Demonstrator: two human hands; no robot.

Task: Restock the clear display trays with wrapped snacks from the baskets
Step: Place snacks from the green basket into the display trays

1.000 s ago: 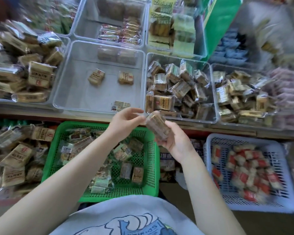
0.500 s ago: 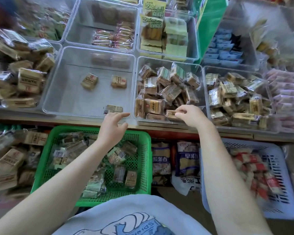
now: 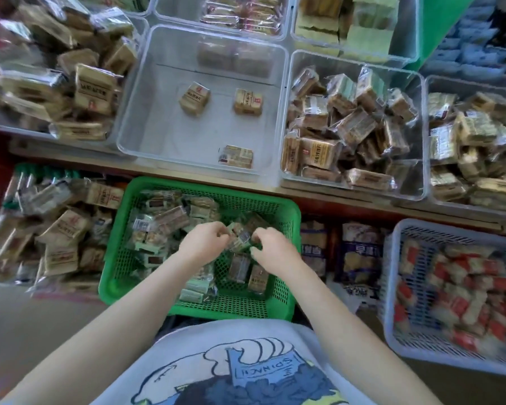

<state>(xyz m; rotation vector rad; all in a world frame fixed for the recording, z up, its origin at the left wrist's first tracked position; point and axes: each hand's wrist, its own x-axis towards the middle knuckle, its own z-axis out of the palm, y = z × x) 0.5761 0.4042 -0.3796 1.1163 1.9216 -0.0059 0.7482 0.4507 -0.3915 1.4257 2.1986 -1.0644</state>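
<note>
Our left hand [image 3: 204, 239] and right hand [image 3: 270, 244] are now back down in the green basket [image 3: 292, 258], fingers curled, pinching wrapped snacks [image 3: 241, 239]: next refill begins.

Middle clear tray [image 3: 146, 135] mostly bare, three packets; neighbouring tray [image 3: 421, 182] heaped full.

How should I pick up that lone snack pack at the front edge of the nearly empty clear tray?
Come straight down from above and pinch the snack pack across its short sides. It lies flat near the clear tray front wall, so a side approach looks blocked.
</note>
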